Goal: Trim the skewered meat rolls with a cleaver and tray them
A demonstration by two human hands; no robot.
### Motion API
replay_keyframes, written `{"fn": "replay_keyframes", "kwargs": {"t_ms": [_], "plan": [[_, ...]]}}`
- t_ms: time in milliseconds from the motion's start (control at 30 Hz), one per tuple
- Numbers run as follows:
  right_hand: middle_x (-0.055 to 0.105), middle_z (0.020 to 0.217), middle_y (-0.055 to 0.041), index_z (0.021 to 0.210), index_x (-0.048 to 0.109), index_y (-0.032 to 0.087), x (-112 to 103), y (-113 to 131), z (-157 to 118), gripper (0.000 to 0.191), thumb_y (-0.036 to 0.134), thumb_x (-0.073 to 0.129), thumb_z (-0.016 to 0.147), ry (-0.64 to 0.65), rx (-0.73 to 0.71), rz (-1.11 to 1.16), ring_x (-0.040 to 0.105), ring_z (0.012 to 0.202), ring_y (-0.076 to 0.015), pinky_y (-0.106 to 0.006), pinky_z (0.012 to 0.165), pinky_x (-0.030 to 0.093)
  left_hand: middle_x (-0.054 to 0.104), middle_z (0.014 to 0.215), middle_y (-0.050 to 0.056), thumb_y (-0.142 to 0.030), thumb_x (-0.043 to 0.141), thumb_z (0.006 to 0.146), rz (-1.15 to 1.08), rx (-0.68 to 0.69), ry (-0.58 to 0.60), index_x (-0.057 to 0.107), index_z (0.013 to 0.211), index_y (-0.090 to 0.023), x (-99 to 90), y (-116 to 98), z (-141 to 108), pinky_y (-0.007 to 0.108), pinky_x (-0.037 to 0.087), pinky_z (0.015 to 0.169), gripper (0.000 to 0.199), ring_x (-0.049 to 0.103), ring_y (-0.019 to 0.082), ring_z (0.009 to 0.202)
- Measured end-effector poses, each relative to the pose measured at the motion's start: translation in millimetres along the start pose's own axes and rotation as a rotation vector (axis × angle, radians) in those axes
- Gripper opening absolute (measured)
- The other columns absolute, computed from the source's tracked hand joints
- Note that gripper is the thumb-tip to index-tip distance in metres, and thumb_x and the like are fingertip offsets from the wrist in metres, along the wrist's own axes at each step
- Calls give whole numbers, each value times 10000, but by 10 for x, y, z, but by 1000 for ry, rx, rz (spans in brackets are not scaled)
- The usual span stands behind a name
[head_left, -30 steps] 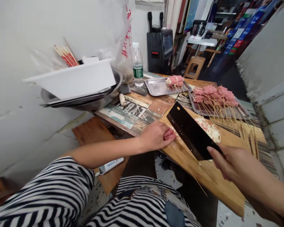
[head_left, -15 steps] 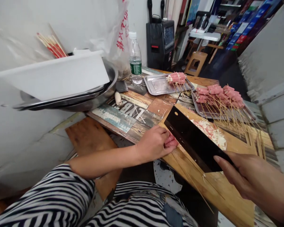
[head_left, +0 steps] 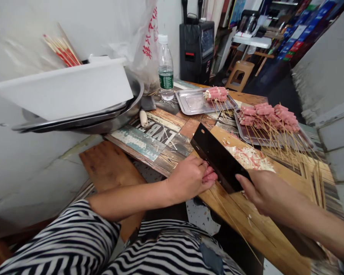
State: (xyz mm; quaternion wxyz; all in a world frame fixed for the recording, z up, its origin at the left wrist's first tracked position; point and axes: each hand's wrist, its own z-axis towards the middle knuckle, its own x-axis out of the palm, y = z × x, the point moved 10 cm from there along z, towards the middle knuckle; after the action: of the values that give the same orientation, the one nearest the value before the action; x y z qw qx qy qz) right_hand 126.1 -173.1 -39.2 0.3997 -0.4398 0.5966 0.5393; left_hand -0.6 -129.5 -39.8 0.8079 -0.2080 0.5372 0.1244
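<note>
My left hand (head_left: 189, 175) is closed around pink meat rolls (head_left: 210, 173) at the near left edge of the wooden cutting board (head_left: 275, 229); the fingers hide part of them. A thin skewer (head_left: 236, 221) runs from the rolls toward the front of the board. In my right hand (head_left: 258, 191) is a dark cleaver (head_left: 218, 156), its blade beside the rolls and the left fingertips. Whether the edge touches the meat cannot be made out. Behind the blade lies a pile of white and pink shredded trimmings (head_left: 253, 158).
Two metal trays, one at the back (head_left: 187, 103) and one at right (head_left: 246, 137), carry skewered meat rolls. A water bottle (head_left: 166, 72) stands by the wall. Left are a metal bowl (head_left: 137, 88) and white sheet (head_left: 74, 91). Loose skewers (head_left: 318, 183) lie at the right.
My right hand has moved left with the cleaver, and the blade is now closer to the rolls and more of its handle side is over the board. My left hand keeps its grip.
</note>
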Motion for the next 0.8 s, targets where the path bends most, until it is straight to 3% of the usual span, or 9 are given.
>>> {"fn": "replay_keyframes", "kwargs": {"t_ms": [167, 267, 400, 500, 633, 800], "plan": [[545, 516, -46, 653, 465, 236, -273, 153, 229, 308, 373, 377, 914, -162, 32, -36, 524, 478, -174, -301, 518, 313, 712, 816, 76, -373, 573, 933, -25, -33, 18, 679, 840, -148, 1, 18, -14, 351, 533, 798, 265, 667, 208, 804], [520, 478, -34, 624, 443, 251, -491, -16, 34, 423, 504, 306, 934, -266, 86, 24, 490, 436, -174, -308, 503, 314, 704, 917, 90, -415, 624, 911, -61, -35, 28, 666, 886, -148, -71, 1, -52, 352, 526, 850, 271, 653, 211, 867], [516, 456, -21, 578, 441, 262, -632, -324, -452, 554, 681, 310, 915, -327, 158, 135, 490, 416, -171, -317, 505, 365, 678, 998, 106, -435, 649, 881, -24, -74, 98, 630, 990, -147, -117, -25, -79, 388, 508, 905, 308, 628, 244, 956], [558, 487, -23, 567, 489, 254, -525, -626, -874, 593, 720, 359, 910, -333, 282, 244, 537, 443, -174, -320, 519, 417, 669, 885, 80, -377, 577, 904, 23, -99, 178, 605, 897, -164, -62, -56, -28, 376, 508, 855, 215, 626, 235, 874], [597, 523, -34, 578, 553, 236, -221, -1008, -1364, 594, 716, 423, 905, -375, 413, 398, 583, 506, -192, -328, 565, 466, 687, 810, 84, -283, 517, 867, 59, -142, 289, 598, 864, -164, 64, -46, 118, 345, 508, 764, 144, 645, 232, 798], [595, 506, -36, 628, 574, 238, 358, -1232, -1661, 524, 687, 499, 887, -355, 541, 845, 574, 492, -209, -334, 538, 482, 729, 824, 126, -313, 616, 732, 133, -172, 454, 615, 1053, -137, 184, -49, 319, 335, 496, 632, 366, 688, 292, 765]]}}
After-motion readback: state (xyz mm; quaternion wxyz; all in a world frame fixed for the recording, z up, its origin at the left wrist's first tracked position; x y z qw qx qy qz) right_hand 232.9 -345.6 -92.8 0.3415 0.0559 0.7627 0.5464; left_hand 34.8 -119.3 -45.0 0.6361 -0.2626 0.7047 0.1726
